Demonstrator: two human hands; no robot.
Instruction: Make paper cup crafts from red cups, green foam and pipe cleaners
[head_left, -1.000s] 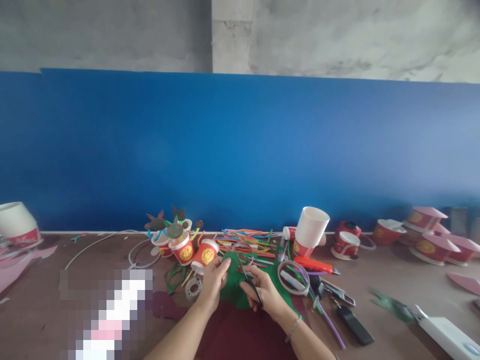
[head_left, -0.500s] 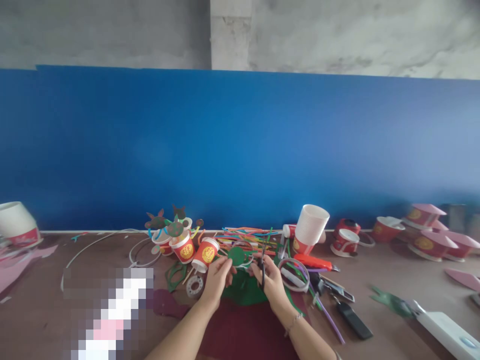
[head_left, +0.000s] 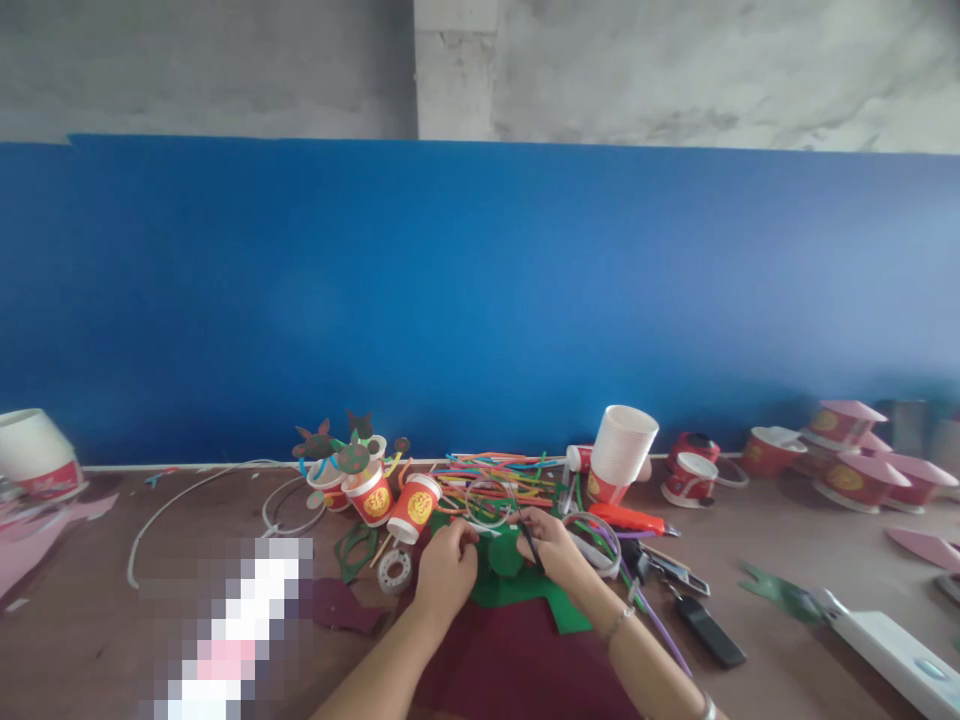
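Note:
My right hand [head_left: 553, 548] is closed on a pair of dark scissors [head_left: 532, 550], blades pointing up and away. Just left of its fingers is a round green paper disc [head_left: 506, 556], over larger green sheets [head_left: 517, 593]. Whether the right fingertips touch the disc I cannot tell. My left hand [head_left: 448, 566] is at the left edge of the green paper, its fingers curled together; what they grip, if anything, is hidden. Beneath the green paper lies a dark red sheet [head_left: 517, 655].
Colourful pipe cleaners [head_left: 525, 472] lie along the wall. Decorated paper cups [head_left: 369, 495] and a tape roll [head_left: 394, 572] are on the left. To the right stand stacked white cups [head_left: 622, 450], an orange utility knife [head_left: 630, 519] and a black key fob [head_left: 709, 632].
The green disc, held up in my left fingers before, is now lower and nearer my right hand. My left hand has come away from it and lowered slightly. The scissors stay in my right hand.

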